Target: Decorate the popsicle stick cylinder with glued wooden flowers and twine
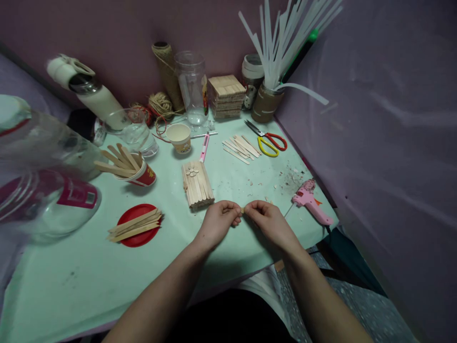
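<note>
Pale green covering spreads over my table, with purple-pink sheeting behind it and along the right of the frame. Nearest me, at the lower centre, my left hand and right hand almost meet; on each, thumb and forefinger are pinched closed on a tiny tan piece between them, too small for me to tell its shape. At the left, a round red plate bears a bundle of flat pale wooden sticks. Just beyond my left hand lies a block-shaped object faced with wooden sticks, a small wooden flower on its top. Toward the right edge of the table, a pink glue gun lies near scattered dark crumbs. Left of centre, a red-and-white paper cup holds broader sticks. Farther off, I see a pink cutter, a pale patterned paper cup, loose thin wooden strips and scissors with red and yellow handles. Along the back, at the upper centre, stand a tall brown twine spool, a clear plastic jar, a stack of square wooden pieces and a brown-wrapped jar full of long translucent white sticks.
</note>
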A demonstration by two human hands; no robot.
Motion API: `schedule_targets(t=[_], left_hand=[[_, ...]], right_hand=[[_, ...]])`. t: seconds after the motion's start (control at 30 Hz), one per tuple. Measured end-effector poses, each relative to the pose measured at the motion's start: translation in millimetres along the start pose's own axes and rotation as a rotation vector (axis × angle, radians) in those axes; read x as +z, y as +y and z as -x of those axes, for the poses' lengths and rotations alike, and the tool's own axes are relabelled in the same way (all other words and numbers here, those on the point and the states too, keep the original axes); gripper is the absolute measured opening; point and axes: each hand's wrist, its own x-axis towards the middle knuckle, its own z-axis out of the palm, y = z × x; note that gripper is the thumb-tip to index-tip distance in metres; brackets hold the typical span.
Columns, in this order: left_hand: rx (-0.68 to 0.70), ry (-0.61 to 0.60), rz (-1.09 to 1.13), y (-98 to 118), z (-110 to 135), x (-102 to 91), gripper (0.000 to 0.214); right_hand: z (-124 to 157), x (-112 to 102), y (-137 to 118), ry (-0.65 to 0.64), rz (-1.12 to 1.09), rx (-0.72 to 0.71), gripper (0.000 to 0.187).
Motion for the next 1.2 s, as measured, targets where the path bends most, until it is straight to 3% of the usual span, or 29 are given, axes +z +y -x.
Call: schedule_targets(t=[1.2], left_hand=[[-0.004, 0.023, 0.04, -0.8, -0.5, 1.2, 0.014]], right_hand=[[-0.4, 5.9, 3.3, 0.078, -0.037, 0.004, 0.021]])
